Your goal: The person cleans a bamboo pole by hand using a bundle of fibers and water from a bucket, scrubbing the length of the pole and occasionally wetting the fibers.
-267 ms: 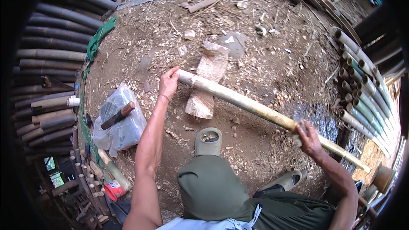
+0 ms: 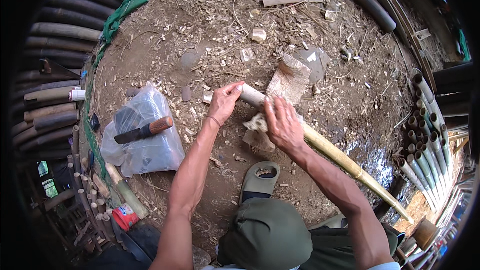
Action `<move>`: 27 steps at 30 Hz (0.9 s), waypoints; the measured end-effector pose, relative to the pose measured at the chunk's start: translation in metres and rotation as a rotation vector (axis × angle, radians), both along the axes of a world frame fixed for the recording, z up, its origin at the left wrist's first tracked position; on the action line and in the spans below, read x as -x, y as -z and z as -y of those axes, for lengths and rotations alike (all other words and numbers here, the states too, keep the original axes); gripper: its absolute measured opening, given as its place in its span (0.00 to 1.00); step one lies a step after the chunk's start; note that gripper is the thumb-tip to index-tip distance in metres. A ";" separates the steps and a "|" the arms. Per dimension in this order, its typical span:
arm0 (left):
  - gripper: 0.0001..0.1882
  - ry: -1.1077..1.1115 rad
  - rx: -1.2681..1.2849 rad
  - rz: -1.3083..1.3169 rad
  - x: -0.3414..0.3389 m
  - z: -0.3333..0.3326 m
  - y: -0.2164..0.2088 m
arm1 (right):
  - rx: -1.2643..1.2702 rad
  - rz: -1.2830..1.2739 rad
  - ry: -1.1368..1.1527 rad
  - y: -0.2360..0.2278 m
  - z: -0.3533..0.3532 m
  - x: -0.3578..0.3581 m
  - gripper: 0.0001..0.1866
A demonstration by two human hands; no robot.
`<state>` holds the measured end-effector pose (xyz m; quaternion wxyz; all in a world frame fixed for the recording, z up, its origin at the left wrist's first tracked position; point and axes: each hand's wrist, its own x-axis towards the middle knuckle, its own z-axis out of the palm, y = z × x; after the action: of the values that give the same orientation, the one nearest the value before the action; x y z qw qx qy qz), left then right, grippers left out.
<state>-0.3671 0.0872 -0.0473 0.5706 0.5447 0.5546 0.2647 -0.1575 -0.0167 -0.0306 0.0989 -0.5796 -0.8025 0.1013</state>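
A long pale bamboo pole [image 2: 345, 161] slants from the middle of the view down to the lower right. My left hand [image 2: 225, 102] is closed on its upper left end, thumb and fingers gripping the rim. Close by, my right hand [image 2: 284, 126] lies over the pole with fingers curved round it. Under that palm a crumpled pale rag [image 2: 256, 122] sticks out, partly hidden by the hand. Below the pole is a rough wooden block [image 2: 290, 77] on the ground, its middle covered by the pole and my right hand.
A knife [image 2: 143, 130] with a wooden handle rests on a clear plastic bag [image 2: 167, 151] at left. Dark bamboo poles [image 2: 70, 31] are stacked along the left, greenish ones [image 2: 425, 155] at right. A red container [image 2: 125, 216] stands lower left. Wood chips litter the dirt floor.
My right hand has slid up the pole from its lower right part to near the left hand, with the rag. The left hand still grips the end. The view has shifted.
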 end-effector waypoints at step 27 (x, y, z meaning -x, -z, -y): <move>0.20 -0.085 0.306 0.155 0.014 0.049 0.001 | 0.000 0.043 0.229 0.008 0.111 -0.063 0.41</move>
<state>-0.3813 0.0386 -0.0481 0.6764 0.4056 0.5651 0.2422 -0.0941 -0.1272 -0.0381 0.0923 -0.6694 -0.7331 0.0769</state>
